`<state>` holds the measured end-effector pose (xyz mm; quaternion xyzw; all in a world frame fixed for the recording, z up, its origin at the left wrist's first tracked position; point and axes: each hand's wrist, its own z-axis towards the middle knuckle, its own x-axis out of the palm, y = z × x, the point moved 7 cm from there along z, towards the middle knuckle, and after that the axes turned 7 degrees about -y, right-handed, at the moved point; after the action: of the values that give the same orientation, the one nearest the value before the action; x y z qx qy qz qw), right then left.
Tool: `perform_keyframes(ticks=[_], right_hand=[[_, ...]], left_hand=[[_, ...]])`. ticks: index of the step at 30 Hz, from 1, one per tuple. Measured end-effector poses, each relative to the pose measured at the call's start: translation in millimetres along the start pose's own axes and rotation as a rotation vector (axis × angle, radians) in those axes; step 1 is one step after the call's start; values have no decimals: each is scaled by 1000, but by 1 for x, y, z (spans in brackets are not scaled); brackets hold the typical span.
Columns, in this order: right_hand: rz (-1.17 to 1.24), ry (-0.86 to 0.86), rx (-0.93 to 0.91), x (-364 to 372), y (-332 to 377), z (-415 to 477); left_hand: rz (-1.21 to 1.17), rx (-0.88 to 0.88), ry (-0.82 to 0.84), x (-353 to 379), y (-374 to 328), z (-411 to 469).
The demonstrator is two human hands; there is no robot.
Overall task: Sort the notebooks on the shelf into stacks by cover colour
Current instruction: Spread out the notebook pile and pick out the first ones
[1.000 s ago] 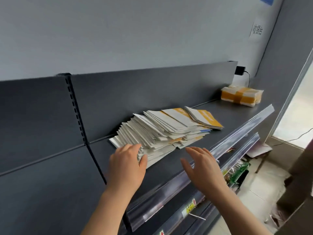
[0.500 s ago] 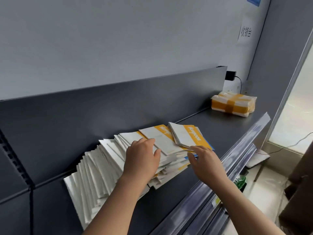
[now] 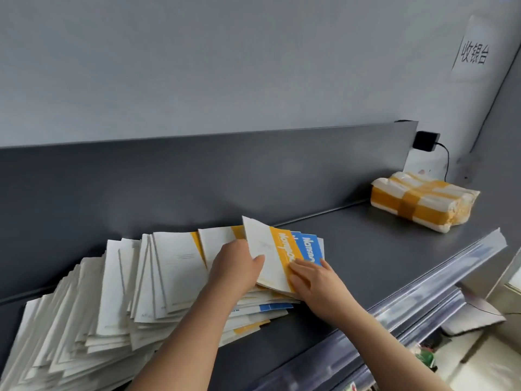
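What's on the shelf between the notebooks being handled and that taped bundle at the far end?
Nothing: between the notebooks and the taped bundle the head view shows only bare grey shelf.

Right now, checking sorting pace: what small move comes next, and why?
Probably lift the yellow notebook clear and start a stack on the bare shelf to the right: the left hand and right hand hold it tilted up, uncovering a blue notebook.
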<state>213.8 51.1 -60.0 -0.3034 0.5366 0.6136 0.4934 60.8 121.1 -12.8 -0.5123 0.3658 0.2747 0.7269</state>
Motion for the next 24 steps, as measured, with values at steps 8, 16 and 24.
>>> perform_keyframes(ticks=[8, 16, 24], right_hand=[[159, -122, 59, -15, -28, 2], [205, -117, -20, -11, -26, 4], [247, -90, 101, -10, -32, 1]], left_hand=[[-18, -150, -99, -1, 15, 3], [6, -224, -97, 3, 18, 2], [35, -215, -104, 9, 16, 4]])
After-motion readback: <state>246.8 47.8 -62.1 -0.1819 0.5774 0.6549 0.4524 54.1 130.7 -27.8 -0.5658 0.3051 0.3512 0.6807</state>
